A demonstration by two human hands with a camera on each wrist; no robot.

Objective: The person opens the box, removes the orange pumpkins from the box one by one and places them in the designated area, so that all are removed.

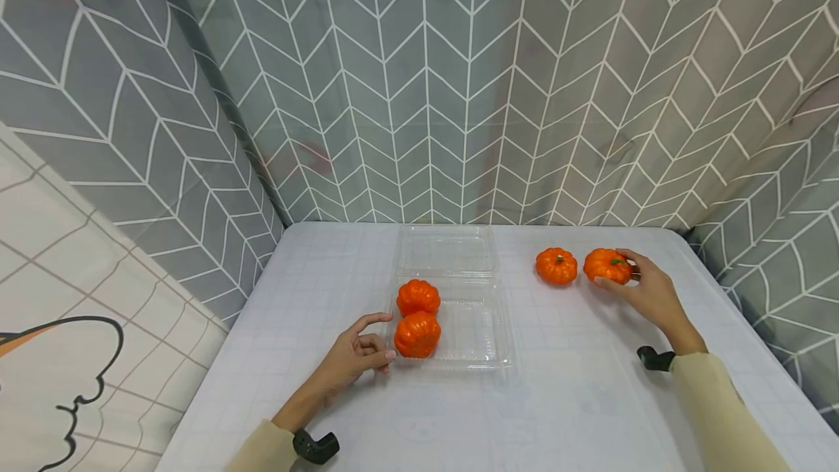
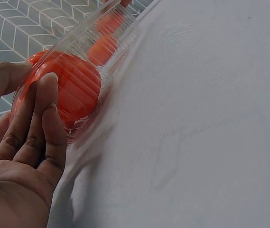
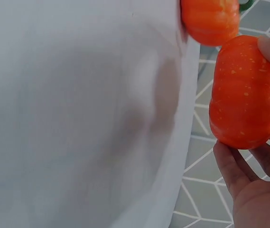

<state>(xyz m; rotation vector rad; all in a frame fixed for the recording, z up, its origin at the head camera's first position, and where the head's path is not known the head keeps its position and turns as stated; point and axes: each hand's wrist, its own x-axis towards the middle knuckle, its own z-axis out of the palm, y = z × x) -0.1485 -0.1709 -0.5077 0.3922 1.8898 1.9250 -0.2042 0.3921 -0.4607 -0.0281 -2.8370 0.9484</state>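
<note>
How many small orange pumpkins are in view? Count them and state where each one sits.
4. Two sit in the clear plastic clamshell tray: the rear pumpkin and the front pumpkin, by the left hand. The loose pumpkin rests on the table; the right hand grips the rightmost pumpkin.

Your head camera looks down and forward over the whole table [image 1: 577, 399], while each wrist camera sits close by its palm, the left sharing the clear container [image 1: 459, 312] [image 2: 101, 42], the right sharing the right-hand pumpkin [image 1: 607, 265] [image 3: 246, 95].
</note>
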